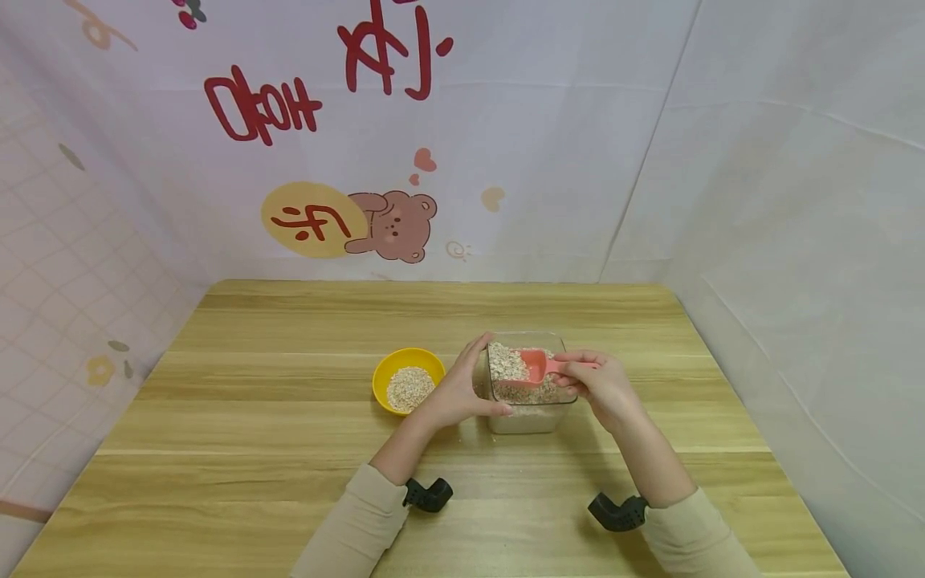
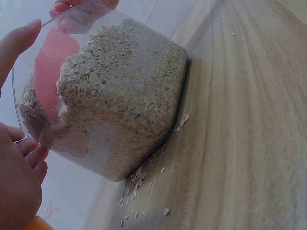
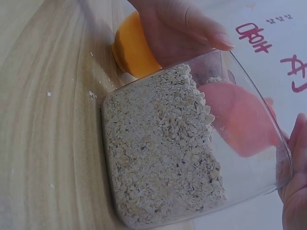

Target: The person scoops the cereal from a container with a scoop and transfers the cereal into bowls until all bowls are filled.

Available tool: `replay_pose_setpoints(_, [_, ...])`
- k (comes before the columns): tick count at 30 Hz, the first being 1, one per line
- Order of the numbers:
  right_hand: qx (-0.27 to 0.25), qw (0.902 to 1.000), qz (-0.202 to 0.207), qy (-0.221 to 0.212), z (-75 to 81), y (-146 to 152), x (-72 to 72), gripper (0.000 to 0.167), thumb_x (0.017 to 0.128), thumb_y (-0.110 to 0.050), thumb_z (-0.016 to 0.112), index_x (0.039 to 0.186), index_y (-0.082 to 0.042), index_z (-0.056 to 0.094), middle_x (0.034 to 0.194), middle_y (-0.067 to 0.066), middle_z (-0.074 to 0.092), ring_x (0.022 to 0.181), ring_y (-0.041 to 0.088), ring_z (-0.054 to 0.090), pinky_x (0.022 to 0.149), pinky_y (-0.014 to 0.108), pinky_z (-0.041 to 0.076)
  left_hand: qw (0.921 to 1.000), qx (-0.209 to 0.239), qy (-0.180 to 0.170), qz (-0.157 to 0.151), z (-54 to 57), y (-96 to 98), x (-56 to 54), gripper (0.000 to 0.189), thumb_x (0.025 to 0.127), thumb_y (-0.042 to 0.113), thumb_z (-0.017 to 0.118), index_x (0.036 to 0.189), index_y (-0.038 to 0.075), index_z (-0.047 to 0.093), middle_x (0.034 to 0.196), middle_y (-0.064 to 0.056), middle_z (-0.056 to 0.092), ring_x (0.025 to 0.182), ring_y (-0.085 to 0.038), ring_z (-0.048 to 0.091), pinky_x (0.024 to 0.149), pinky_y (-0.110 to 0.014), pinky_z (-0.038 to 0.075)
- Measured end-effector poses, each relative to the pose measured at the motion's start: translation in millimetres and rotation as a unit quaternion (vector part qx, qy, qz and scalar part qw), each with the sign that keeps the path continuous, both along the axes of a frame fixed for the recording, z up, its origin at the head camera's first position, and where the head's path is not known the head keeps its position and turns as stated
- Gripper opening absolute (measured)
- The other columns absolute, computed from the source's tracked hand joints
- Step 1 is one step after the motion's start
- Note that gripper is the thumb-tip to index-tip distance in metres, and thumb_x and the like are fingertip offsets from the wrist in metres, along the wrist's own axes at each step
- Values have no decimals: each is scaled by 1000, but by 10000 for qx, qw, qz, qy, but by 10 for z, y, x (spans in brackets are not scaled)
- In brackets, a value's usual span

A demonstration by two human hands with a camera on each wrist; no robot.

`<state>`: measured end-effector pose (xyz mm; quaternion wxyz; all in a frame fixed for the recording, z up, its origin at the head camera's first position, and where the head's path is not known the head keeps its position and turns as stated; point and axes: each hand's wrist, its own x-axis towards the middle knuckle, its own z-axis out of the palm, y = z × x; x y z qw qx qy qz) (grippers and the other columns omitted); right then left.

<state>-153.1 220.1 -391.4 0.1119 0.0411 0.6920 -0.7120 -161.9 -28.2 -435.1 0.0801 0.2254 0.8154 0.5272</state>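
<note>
A clear square container [image 1: 523,423] full of rolled oats stands on the wooden table. My left hand [image 1: 455,395] holds its left side, thumb at the front rim and fingers toward the back corner. The right hand [image 1: 601,383] grips the handle of a pink scoop [image 1: 535,367], which lies over the container's opening with oats [image 1: 507,363] heaped in it. Through the clear wall in the left wrist view, the scoop [image 2: 52,67] shows down among the oats. Just left of my left hand sits a yellow bowl [image 1: 381,377] with some oats inside.
Loose oat flakes [image 2: 139,184] are scattered on the table [image 1: 253,474] beside the container. White cloth walls [image 1: 549,193] with printed red characters and a bear rise behind and at both sides. A black camera mount is on each wrist.
</note>
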Motion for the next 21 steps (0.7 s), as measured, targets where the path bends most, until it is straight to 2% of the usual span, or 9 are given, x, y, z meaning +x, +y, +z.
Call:
replay_pose_setpoints(6, [-263, 9996, -39, 68, -17, 28, 17, 25, 93, 1, 56, 114, 14, 59, 72, 4, 69, 62, 8, 65, 54, 17, 50, 10000, -43, -33, -21, 23, 3, 13, 116, 67, 42, 86, 154, 29, 11, 159, 6, 6, 143, -20, 11, 109, -54, 19])
replay_pose_setpoints(11, [-470, 9988, -130, 66, -20, 43, 33, 16, 93, 3, 55, 105, 8, 64, 72, 5, 69, 61, 9, 65, 53, 16, 50, 9999, -107, -44, -24, 31, -1, 21, 118, 66, 41, 87, 155, 27, 10, 159, 4, 5, 143, -21, 10, 110, -54, 18])
replay_pose_setpoints(18, [-575, 9980, -237, 67, 7, 51, 35, 19, 93, 4, 53, 108, 9, 63, 71, 6, 70, 58, 7, 63, 52, 15, 49, 9999, -152, -74, -30, 56, -13, 37, 120, 66, 41, 87, 155, 29, 7, 159, 3, 2, 143, -22, 8, 109, -54, 18])
replay_pose_setpoints(21, [-649, 9975, -230, 126, 21, 55, 29, 17, 93, 4, 53, 104, 6, 65, 71, 6, 70, 57, 7, 63, 51, 15, 49, 9999, -124, -39, -11, 71, -18, 44, 121, 65, 40, 88, 155, 30, 6, 159, 3, 2, 143, -24, 8, 109, -55, 17])
